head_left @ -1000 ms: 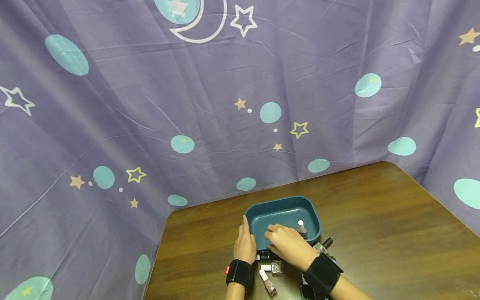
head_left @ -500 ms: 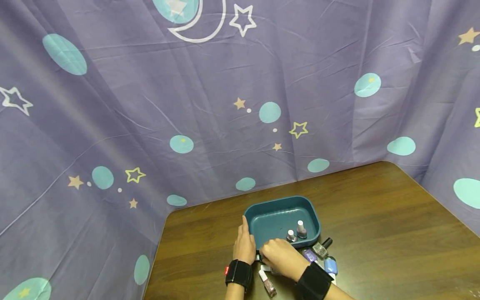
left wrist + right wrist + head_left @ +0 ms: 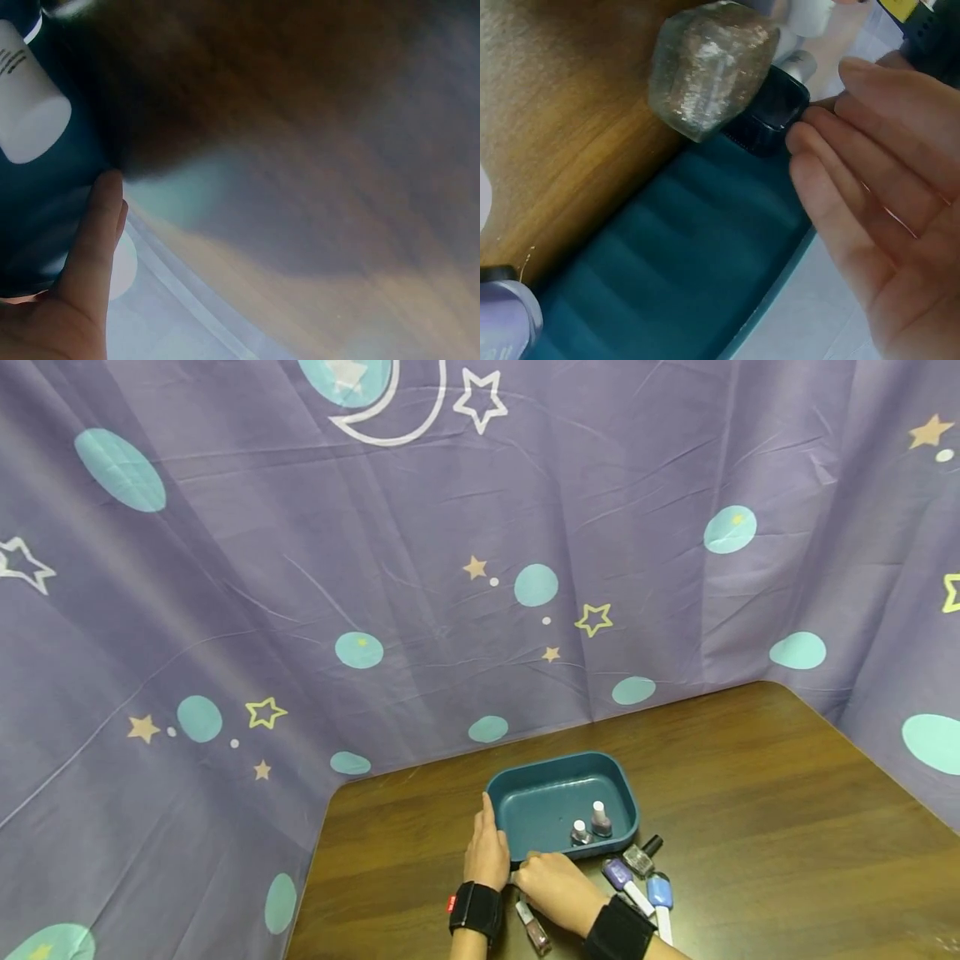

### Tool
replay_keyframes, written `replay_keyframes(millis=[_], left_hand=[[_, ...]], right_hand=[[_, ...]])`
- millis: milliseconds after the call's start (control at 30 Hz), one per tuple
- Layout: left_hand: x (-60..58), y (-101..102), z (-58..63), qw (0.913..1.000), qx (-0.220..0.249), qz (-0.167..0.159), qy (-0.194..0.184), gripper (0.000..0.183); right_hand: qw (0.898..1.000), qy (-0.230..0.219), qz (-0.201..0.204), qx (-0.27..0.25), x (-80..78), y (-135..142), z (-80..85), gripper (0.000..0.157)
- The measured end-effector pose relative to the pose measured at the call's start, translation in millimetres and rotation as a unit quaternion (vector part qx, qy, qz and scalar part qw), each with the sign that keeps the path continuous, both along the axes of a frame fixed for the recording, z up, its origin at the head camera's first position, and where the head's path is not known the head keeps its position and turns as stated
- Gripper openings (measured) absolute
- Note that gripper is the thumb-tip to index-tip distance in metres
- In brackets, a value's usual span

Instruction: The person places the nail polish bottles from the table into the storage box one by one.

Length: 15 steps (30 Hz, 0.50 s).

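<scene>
My left hand (image 3: 487,858) lies along the left side of a teal tray (image 3: 528,814), fingers straight and fingertips at its rim. In front of the tray my right hand (image 3: 558,889) reaches low over the table. The right wrist view has its fingertips right at a dark nail polish bottle (image 3: 769,112), the thumb apart from it. A clear glitter nail polish bottle (image 3: 712,67) is close by. Two nail polish bottles with white caps stand inside the tray, one silvery (image 3: 581,833) and one mauve (image 3: 602,820). A white cap (image 3: 34,105) is large in the left wrist view.
Right of my right hand lie a purple bottle (image 3: 618,874), a blue bottle (image 3: 660,892) and a glitter bottle with a black cap (image 3: 640,860). A pinkish bottle (image 3: 536,933) lies between my wrists. A patterned purple curtain (image 3: 450,527) hangs behind the wooden table (image 3: 750,793).
My right hand has drawn back from over the tray to in front of it, towards the left. A second bottle now shows standing in the tray. My left hand has stayed at the tray's side.
</scene>
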State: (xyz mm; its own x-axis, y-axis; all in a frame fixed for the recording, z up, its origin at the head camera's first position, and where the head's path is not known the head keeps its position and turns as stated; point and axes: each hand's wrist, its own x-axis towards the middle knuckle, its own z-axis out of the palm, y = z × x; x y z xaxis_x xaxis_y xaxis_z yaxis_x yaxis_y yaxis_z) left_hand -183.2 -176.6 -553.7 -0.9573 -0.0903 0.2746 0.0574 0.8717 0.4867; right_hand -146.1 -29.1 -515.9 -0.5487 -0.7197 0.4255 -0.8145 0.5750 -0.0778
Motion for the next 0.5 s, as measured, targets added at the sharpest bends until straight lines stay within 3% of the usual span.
replay_keyframes(millis=[500], left_hand=[[4.5,-0.4,5.0,0.9999,0.002,-0.009,0.011,0.061]], right_hand=[[0.995,0.093,0.007,0.035,5.3,-5.9,-11.3,0.008]])
